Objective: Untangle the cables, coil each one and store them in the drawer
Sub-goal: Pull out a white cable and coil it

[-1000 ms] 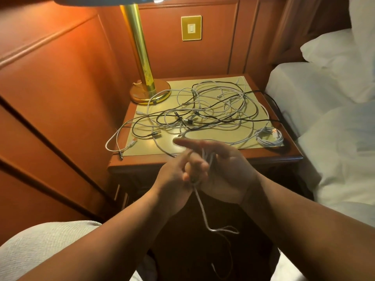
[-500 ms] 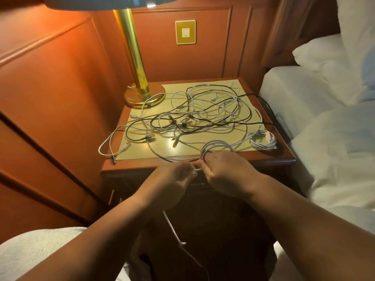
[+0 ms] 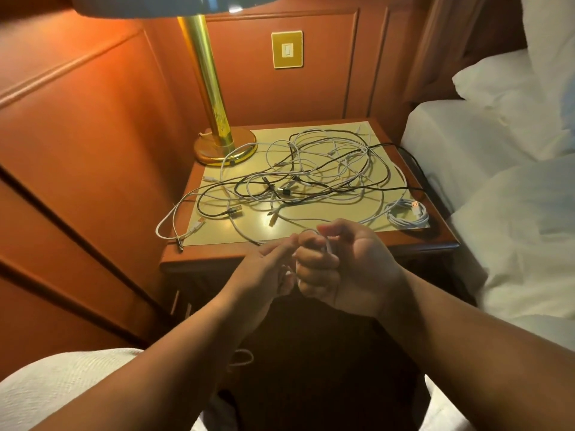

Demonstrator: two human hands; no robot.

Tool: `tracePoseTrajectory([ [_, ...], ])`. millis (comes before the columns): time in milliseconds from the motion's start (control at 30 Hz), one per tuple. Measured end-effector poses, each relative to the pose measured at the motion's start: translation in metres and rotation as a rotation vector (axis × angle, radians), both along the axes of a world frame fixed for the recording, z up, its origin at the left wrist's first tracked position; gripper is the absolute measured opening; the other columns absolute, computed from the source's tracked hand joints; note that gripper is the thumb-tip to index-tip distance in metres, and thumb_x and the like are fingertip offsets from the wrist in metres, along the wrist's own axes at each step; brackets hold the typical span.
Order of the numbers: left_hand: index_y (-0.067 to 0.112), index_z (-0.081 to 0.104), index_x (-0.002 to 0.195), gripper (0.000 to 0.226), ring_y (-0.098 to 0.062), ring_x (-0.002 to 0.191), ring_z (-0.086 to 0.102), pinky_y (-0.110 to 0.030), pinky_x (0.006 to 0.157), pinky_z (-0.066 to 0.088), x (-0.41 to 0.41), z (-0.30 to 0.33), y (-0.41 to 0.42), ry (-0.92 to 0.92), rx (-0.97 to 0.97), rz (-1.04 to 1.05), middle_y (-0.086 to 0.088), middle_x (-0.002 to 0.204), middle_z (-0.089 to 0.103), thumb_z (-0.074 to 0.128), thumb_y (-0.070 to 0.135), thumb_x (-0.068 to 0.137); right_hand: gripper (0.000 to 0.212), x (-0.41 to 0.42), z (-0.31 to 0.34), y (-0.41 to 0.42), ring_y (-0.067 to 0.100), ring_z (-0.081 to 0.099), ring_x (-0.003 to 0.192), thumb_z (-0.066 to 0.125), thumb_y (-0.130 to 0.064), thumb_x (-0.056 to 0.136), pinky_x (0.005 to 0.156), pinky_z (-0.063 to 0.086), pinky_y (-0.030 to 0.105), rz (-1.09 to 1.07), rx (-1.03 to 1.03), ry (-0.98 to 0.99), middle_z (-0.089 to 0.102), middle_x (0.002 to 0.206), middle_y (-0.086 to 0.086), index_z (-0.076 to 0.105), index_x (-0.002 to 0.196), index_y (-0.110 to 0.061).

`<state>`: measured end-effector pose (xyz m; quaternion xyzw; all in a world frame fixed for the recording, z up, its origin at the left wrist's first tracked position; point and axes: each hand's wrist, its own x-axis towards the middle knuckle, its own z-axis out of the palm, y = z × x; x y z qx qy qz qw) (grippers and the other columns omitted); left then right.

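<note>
Since half a second ago the white cable's loops, then standing clear above the right hand, have been drawn into its fist just in front of the nightstand. The left hand pinches the same cable, knuckles touching the right. Its free end hangs straight down below the nightstand front. The tangled cables sprawl across the nightstand top, a coiled white cable at its right edge.
</note>
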<state>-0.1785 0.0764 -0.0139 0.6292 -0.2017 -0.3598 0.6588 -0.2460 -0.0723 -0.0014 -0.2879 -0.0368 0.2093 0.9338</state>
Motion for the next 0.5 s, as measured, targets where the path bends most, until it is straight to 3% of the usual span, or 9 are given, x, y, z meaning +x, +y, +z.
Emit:
tracePoseTrajectory([
  [100,0.019,0.068,0.088,0.036,-0.014,0.063,0.041,-0.030,0.059,0.032,-0.009,-0.004,-0.004,0.119,0.034,-0.016,-0.002,0.071,0.047,0.046,0.045,0.100,0.031,0.001,-0.001,0.000,0.017,0.041,0.061,0.033,-0.029,0.097,0.065,0.042,0.031,-0.100,0.015,-0.031,0.041,0.067,0.002,0.052,0.080,-0.012],
  [233,0.010,0.058,0.084,0.029,-0.015,0.061,0.046,-0.027,0.060,0.046,-0.012,-0.003,-0.007,0.205,0.045,-0.038,-0.005,0.067,0.045,0.040,0.022,0.103,0.028,0.002,0.002,0.006,0.018,0.041,0.068,0.030,-0.028,0.101,0.070,0.038,0.032,-0.279,-0.287,-0.157,0.044,0.073,0.003,0.047,0.086,-0.011],
  [300,0.006,0.061,0.088,0.029,-0.020,0.067,0.053,-0.031,0.072,0.053,-0.010,-0.004,-0.006,0.181,0.078,-0.061,-0.008,0.069,0.048,0.039,0.018,0.104,0.028,0.002,0.000,0.008,0.016,0.047,0.074,0.032,-0.030,0.101,0.074,0.039,0.032,-0.382,-0.610,-0.264,0.050,0.078,0.002,0.049,0.089,-0.013],
  [367,0.006,0.063,0.093,0.026,-0.024,0.074,0.058,-0.033,0.079,0.054,-0.009,-0.002,-0.003,0.149,0.123,-0.131,-0.016,0.077,0.053,0.042,0.018,0.104,0.028,0.003,-0.004,0.009,0.011,0.050,0.078,0.036,-0.033,0.101,0.076,0.042,0.026,-0.499,-1.085,-0.438,0.056,0.083,0.002,0.054,0.092,-0.013],
  [433,0.007,0.063,0.102,0.019,-0.024,0.081,0.063,-0.031,0.076,0.055,-0.008,-0.002,-0.002,0.113,0.202,-0.180,-0.019,0.091,0.060,0.046,0.015,0.102,0.029,0.005,-0.010,0.009,0.001,0.048,0.076,0.039,-0.034,0.100,0.071,0.042,0.016,-0.525,-1.645,-0.655,0.061,0.087,0.003,0.059,0.097,-0.013],
  [500,0.008,0.061,0.101,0.014,-0.020,0.071,0.062,-0.030,0.068,0.053,-0.005,0.000,-0.001,0.040,0.313,-0.200,-0.014,0.084,0.062,0.048,0.012,0.101,0.026,0.008,-0.012,0.008,0.005,0.052,0.071,0.040,-0.033,0.100,0.065,0.048,0.022,-0.506,-2.003,-0.825,0.062,0.082,-0.001,0.059,0.095,-0.016],
])
